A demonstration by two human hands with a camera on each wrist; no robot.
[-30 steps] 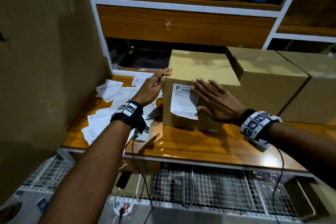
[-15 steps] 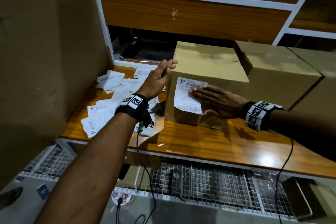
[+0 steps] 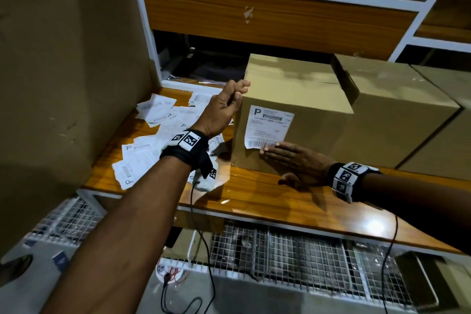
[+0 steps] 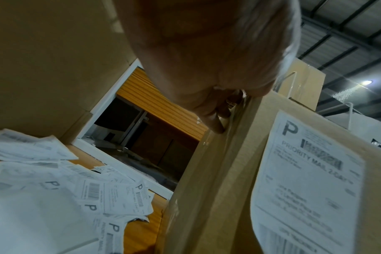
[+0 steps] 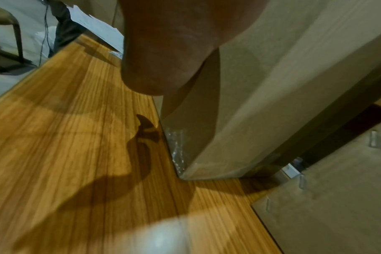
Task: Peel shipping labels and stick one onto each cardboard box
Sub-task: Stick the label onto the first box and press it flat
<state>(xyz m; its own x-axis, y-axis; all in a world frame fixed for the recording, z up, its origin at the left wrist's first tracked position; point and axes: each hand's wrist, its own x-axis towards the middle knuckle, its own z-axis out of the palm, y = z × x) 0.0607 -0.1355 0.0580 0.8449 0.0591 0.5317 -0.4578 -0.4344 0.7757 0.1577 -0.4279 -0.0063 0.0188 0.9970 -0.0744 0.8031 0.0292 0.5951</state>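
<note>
A brown cardboard box (image 3: pixel 300 99) stands on the wooden shelf (image 3: pixel 280 201). A white shipping label (image 3: pixel 269 126) is stuck on its front face and also shows in the left wrist view as the label (image 4: pixel 311 180). My right hand (image 3: pixel 275 151) lies flat with straight fingers and presses the label's lower edge. My left hand (image 3: pixel 235 94) is curled into a fist against the box's upper left corner. Its fingertips (image 4: pixel 215 118) touch the box's side edge and hold nothing. The right wrist view shows only the palm (image 5: pixel 163 51) beside the box (image 5: pixel 272 86).
Several loose labels (image 3: pixel 153 155) lie scattered on the shelf left of the box. Two more boxes (image 3: pixel 397 109) stand to the right. A tall cardboard sheet (image 3: pixel 63 84) walls off the left side. A wire mesh rack (image 3: pixel 280 255) sits below the shelf.
My right hand slid down the label from its upper part to its lower edge. My left hand curled from straight fingers into a fist at the box corner.
</note>
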